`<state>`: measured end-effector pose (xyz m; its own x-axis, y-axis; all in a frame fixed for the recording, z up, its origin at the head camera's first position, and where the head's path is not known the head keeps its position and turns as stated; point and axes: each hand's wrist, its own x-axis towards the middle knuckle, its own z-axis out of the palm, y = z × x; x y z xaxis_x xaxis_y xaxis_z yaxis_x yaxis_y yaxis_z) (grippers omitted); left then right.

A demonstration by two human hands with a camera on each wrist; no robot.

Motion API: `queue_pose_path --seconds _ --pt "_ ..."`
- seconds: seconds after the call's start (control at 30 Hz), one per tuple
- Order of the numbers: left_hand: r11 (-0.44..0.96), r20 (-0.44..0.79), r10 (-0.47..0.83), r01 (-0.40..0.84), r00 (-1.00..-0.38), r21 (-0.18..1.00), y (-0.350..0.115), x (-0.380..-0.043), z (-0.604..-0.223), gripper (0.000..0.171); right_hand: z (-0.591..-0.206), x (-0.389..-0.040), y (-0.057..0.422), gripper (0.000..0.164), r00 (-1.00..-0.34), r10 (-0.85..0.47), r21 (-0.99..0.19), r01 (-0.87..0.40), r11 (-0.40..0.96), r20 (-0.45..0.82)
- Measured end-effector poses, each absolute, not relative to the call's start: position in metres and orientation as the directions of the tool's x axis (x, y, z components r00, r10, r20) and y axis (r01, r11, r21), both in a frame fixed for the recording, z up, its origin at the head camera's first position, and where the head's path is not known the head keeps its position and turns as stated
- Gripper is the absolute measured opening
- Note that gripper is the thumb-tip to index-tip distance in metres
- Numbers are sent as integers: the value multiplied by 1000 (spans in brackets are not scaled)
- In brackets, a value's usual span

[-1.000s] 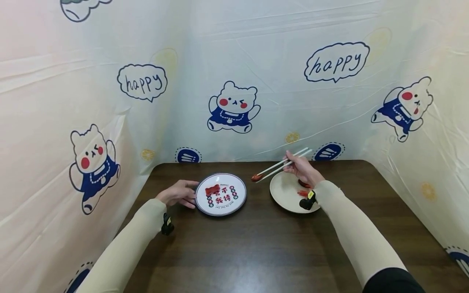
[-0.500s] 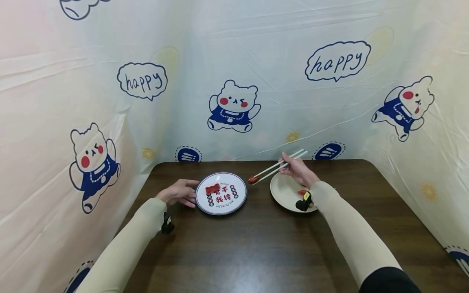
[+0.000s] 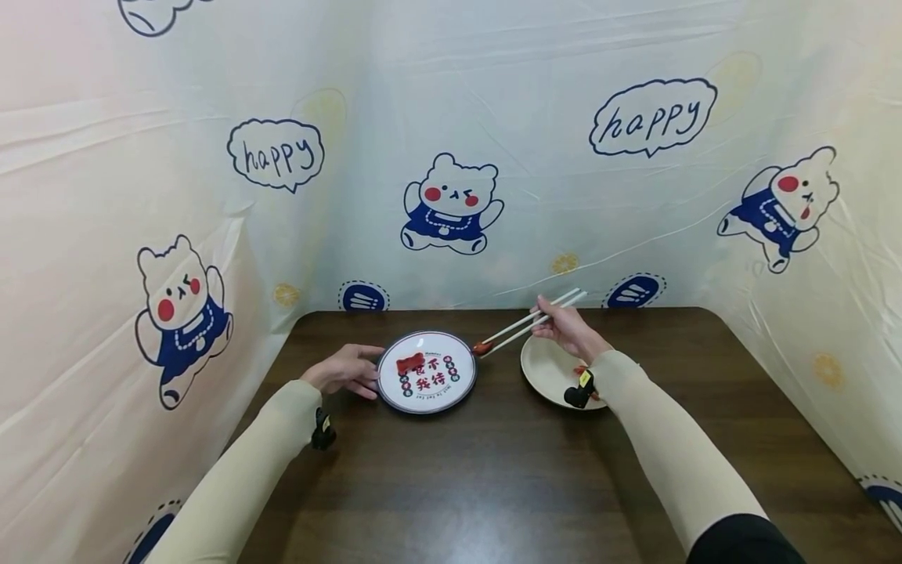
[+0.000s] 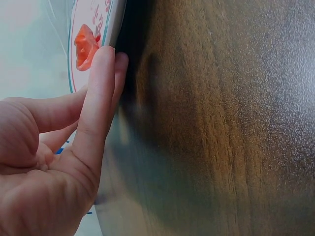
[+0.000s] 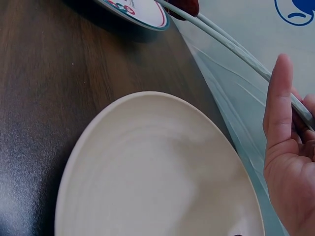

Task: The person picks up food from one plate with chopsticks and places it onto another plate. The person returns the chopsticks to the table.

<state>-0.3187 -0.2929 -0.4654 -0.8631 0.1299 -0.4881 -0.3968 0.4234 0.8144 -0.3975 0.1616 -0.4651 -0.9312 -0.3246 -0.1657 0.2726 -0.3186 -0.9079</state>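
Note:
My left hand rests its fairly straight fingers against the left rim of a white plate with a dark blue edge and red lettering. On that plate's left part lies a red, crinkled piece of food. In the head view, my right hand holds a pair of pale chopsticks above a cream plate. Between their tips is a glossy reddish-brown piece of food, just right of the lettered plate's rim. My right wrist partly hides red pieces on the cream plate.
A dark brown wooden table carries both plates, with bare wood between them and in front. Behind and at both sides hangs a pale printed curtain. A small black camera on the right wrist hangs over the cream plate.
My right hand has moved left a little, bringing the chopsticks and the brown piece of food closer to the lettered plate. My left hand stays at that plate's rim.

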Motion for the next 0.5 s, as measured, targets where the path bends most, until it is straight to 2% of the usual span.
queue_pose_path --seconds 0.5 --pt "415 -483 150 -388 -863 823 -293 -316 -464 68 -471 -397 148 36 -939 -306 -914 254 -316 -155"
